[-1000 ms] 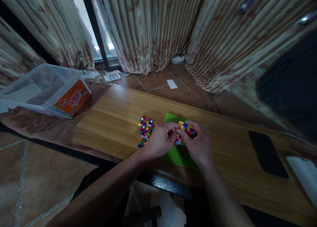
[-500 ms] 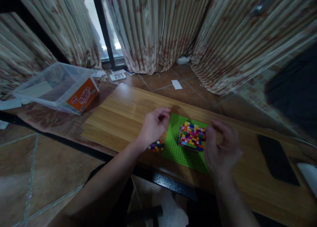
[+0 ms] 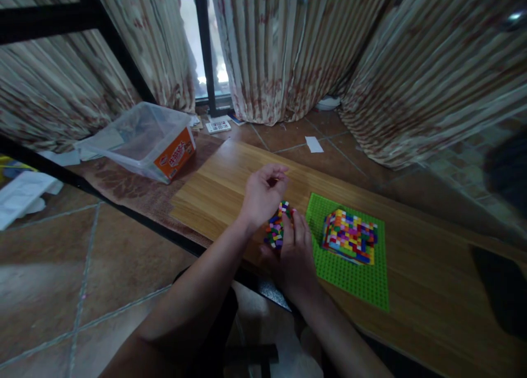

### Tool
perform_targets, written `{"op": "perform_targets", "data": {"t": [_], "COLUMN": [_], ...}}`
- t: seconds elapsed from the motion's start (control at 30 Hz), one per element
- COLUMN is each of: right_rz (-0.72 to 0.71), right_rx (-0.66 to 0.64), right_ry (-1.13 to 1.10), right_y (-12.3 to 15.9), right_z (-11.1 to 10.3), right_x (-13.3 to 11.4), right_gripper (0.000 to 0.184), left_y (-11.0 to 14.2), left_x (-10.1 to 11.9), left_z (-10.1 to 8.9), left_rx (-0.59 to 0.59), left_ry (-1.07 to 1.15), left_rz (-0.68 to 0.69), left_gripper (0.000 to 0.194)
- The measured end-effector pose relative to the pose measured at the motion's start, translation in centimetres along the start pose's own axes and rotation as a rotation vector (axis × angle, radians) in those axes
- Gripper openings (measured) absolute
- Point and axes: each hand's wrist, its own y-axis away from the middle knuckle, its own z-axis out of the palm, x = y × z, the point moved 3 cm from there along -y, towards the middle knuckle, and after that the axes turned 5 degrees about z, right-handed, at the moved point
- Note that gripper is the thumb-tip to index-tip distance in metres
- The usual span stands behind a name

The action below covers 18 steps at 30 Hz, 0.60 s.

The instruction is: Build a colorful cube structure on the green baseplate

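Observation:
My left hand (image 3: 263, 196) hovers just past the loose toy bricks (image 3: 275, 231), its fingers curled to the thumb in a pinch. Whatever that pinch may hold is too small to make out. Over the near side of the same small pile reaches my right hand (image 3: 294, 257), thumb and fingers apart. To the right lies a green studded baseplate (image 3: 349, 282). On it stands a multicoloured block built of small bricks (image 3: 349, 235), which neither hand touches.
The wooden tabletop (image 3: 218, 185) carries a dark flat object (image 3: 500, 284) at the right. Beyond its left end stands a clear plastic bin (image 3: 140, 139) with an orange label. Curtains (image 3: 280, 54) hang behind, and a white paper (image 3: 314, 144) lies on the floor.
My right hand has left the side of the brick block and moved left to the loose bricks. My left hand stays pinched near the pile. The view has turned left.

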Motion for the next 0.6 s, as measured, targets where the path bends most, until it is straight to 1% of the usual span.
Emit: {"op": "perform_targets", "data": {"t": [0.1, 0.2, 0.3, 0.43, 0.6], "right_rz": [0.009, -0.003, 0.001, 0.041, 0.037], "right_rx": [0.024, 0.051, 0.042, 0.001, 0.003], "right_ry": [0.095, 0.163, 0.215, 0.246, 0.218], "right_y": [-0.9, -2.2, -3.7, -5.4, -6.7], "right_z": [0.6, 1.4, 2.1, 2.3, 2.2], "right_x": [0.0, -0.2, -0.6, -1.0, -1.4], "right_gripper": [0.078, 0.079, 0.077, 0.063, 0.038], "left_y": [-0.1, -0.3, -0.5, -0.8, -1.0], "left_x": [0.0, -0.1, -0.1, 0.2, 0.4], "left_z": [-0.6, -1.1, -1.6, -2.0, -2.2], "left_rx": [0.013, 0.029, 0.052, 0.075, 0.096], "left_ry": [0.023, 0.039, 0.061, 0.099, 0.108], "left_rz": [0.008, 0.023, 0.032, 0.026, 0.007], "left_gripper": [0.021, 0.019, 0.017, 0.018, 0.016]}}
